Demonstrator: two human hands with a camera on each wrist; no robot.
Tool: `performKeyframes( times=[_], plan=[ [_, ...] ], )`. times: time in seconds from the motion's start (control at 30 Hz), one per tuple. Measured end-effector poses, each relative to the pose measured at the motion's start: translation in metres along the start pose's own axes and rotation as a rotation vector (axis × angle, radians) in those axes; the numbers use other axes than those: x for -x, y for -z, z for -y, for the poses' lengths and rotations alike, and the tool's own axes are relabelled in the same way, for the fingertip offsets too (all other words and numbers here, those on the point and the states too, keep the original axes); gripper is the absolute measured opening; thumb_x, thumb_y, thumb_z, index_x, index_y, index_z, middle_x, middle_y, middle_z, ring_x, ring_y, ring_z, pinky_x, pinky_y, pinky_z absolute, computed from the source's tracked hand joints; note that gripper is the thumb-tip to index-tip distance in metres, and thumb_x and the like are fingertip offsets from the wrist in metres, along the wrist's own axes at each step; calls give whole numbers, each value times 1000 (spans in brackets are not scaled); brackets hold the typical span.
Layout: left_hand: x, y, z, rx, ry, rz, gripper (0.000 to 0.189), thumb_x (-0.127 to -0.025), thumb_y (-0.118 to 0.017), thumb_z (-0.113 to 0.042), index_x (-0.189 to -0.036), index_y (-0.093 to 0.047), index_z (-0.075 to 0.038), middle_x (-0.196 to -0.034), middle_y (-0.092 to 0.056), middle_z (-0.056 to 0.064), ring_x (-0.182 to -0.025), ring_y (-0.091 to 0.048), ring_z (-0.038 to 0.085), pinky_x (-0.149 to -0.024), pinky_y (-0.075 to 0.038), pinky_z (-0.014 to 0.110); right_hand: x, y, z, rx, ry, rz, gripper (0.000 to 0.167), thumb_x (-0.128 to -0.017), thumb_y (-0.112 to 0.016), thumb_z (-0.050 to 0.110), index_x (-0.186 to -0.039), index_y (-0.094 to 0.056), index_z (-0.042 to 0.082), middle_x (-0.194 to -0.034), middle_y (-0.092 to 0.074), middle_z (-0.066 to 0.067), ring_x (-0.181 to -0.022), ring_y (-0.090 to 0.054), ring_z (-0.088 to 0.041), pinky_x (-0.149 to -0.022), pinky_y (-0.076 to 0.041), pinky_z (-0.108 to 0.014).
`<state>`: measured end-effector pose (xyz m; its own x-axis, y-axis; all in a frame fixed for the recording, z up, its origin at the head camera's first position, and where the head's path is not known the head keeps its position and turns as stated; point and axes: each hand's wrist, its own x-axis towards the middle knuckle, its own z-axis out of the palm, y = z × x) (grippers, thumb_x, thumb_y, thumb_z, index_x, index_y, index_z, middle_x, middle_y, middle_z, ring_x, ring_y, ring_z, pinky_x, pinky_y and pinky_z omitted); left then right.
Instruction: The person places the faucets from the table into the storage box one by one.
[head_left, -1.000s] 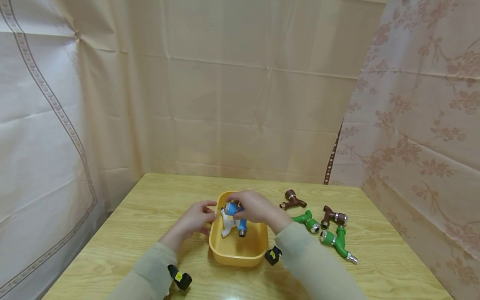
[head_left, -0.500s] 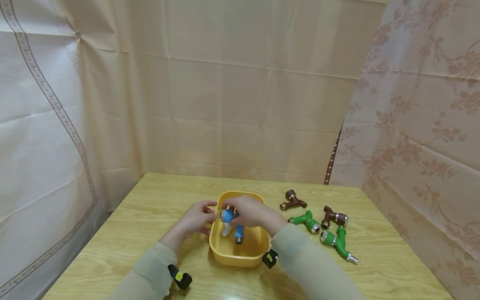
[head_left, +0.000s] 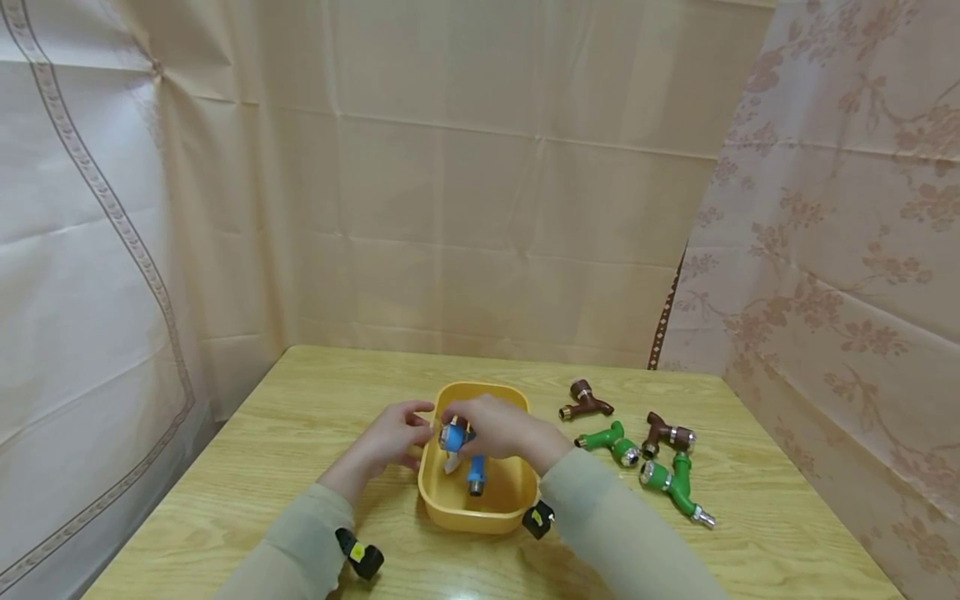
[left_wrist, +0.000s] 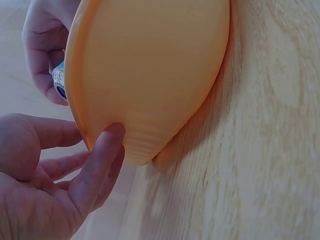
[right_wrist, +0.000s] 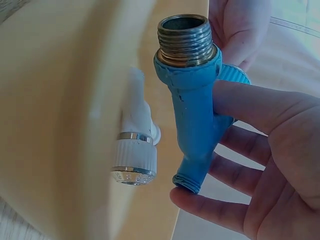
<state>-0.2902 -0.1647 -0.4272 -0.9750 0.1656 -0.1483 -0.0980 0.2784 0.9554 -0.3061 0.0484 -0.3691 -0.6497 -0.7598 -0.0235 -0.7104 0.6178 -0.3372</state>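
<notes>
My right hand (head_left: 501,427) holds a blue water tap (right_wrist: 192,112) with a threaded metal inlet, low inside the yellow tub (head_left: 480,523). Thumb and fingers grip its body in the right wrist view. Beside it in the tub lies a white tap (right_wrist: 136,152) with a chrome-trimmed knob, mostly hidden by the hand and the blue tap in the head view. At the tub's left side is my left hand (head_left: 388,435), its fingers loosely spread. Fingertips touch the rim and outer wall in the left wrist view.
To the right of the tub lie two brown taps, one farther back (head_left: 588,404) and one nearer the right (head_left: 660,433). Close to them are two green taps, a left one (head_left: 606,437) and a right one (head_left: 678,485). Curtains hang behind the wooden table (head_left: 337,392).
My right hand has shifted slightly left and down into the tub with the blue tap, which now covers more of the white one. The left hand has stayed in place.
</notes>
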Motion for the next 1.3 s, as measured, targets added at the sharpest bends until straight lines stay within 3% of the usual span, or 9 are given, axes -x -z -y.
performKeyframes(
  times=[1.3],
  plan=[
    [0, 1, 0, -18, -11, 3, 53, -96, -64, -5, -147, -50, -5, -110, -60, 16, -87, -64, 28, -65, -63, 41, -1, -10, 7, -30, 4, 82, 41, -83, -86, 15, -117, -62, 16, -95, -63, 10, -86, -59, -5, -80, -52, -22]
  ],
)
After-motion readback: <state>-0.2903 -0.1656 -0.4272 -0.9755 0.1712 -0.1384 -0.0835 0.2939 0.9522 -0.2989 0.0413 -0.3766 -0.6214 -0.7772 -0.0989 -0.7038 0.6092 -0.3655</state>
